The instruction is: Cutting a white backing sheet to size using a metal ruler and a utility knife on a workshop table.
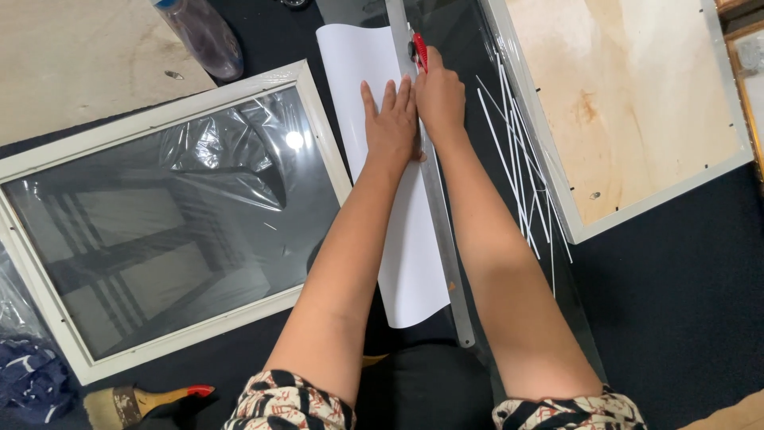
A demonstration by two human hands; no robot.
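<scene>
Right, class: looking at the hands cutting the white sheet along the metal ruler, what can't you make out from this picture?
Head view only:
- Red cutter: its blade tip is hidden by the right hand gripping it.
- Metal ruler: its far end is cut off by the top edge.
- White sheet: the middle is covered by the left hand and forearm.
- Plastic bottle: its cap is cropped by the top edge.
- Paintbrush: its bristles are blurred.

The red cutter (419, 51) is mostly hidden under the right hand (440, 95); at 12 o'clock the metal ruler (436, 209) leaves the picture.
</scene>
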